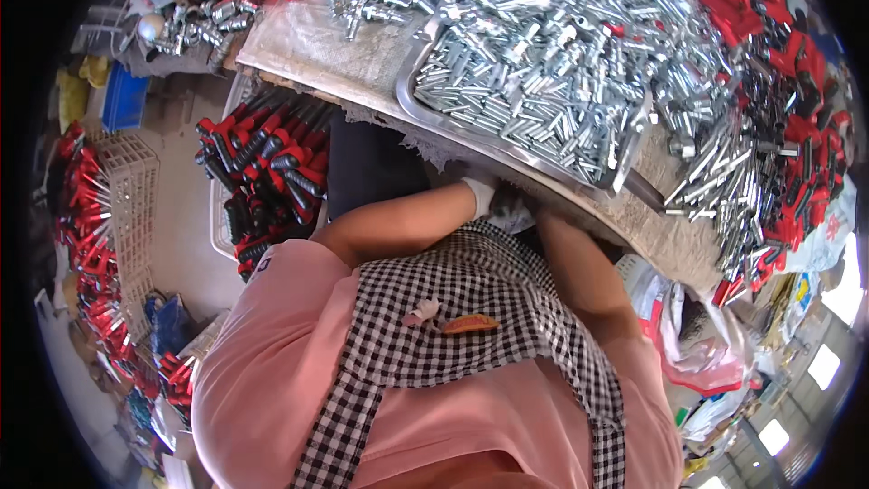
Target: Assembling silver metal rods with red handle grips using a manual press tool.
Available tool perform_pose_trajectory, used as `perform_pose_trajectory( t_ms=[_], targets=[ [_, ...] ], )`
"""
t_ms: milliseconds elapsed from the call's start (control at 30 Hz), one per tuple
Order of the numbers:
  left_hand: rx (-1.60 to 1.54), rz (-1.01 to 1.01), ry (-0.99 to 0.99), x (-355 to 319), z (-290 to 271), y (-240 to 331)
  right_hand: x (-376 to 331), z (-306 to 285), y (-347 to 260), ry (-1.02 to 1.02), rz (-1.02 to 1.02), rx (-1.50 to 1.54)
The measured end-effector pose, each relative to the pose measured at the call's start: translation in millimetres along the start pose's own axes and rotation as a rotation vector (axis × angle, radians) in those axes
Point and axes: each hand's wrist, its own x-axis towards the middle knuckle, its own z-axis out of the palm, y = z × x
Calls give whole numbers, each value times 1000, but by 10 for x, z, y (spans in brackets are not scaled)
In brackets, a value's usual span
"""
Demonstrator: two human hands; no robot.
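Observation:
My forearms meet at my lap, just below the worktable's near edge. My left hand (pixel 484 197) wears a pale glove with a white cuff. Grey gloved fingers (pixel 512 215) show beside it in deep shadow. My right forearm (pixel 579 267) reaches up to the same place, and its hand is mostly hidden under the edge. Whether either hand grips anything is too dark to see. Above the hands, on the table, lies a metal tray (pixel 425 109) of short silver pins (pixel 507 100). Shiny metal fittings (pixel 579 32) are heaped over its far side.
The board-topped worktable (pixel 312 41) has a ragged cloth hanging from its edge. Red-and-black handled tools (pixel 272 149) fill a white basket at left. Longer metal rods (pixel 715 177) and red parts (pixel 729 0) lie at right. A plastic bag (pixel 701 340) is below them.

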Motion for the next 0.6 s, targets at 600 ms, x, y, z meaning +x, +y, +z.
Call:
perform_pose_trajectory(
  t_ms=[600],
  targets=[
    [2459, -432, 912, 88, 1192, -410, 600, 256, -288, -84, -212, -666]
  ],
)
